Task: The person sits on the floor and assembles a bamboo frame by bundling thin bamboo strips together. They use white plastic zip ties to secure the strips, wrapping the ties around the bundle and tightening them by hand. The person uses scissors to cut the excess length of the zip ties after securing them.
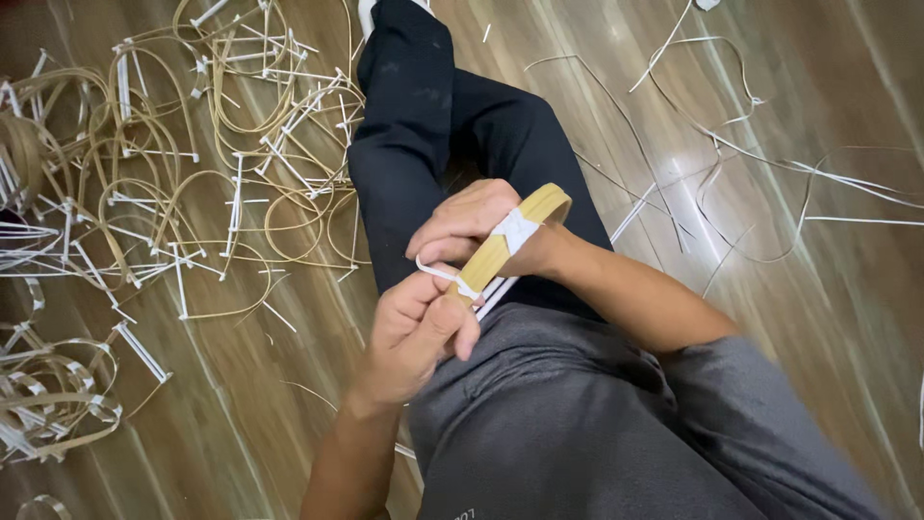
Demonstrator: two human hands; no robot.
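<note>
The person is sitting on the brown wood-plank floor, knees in black trousers drawn up. The right hand is closing around a curved tan bamboo strip hoop, held over the lap; most of the loop is lying hidden behind that hand and wrist, so only a short arc is showing. The left hand is pinching a thin white plastic binding strip between thumb and fingers, just below a white wrapped band on the hoop. Where the strip ends is hard to make out. A pile of bound bamboo loops is lying at the left, partly cut off by the edge. Loose white strips are trailing at the right.
</note>
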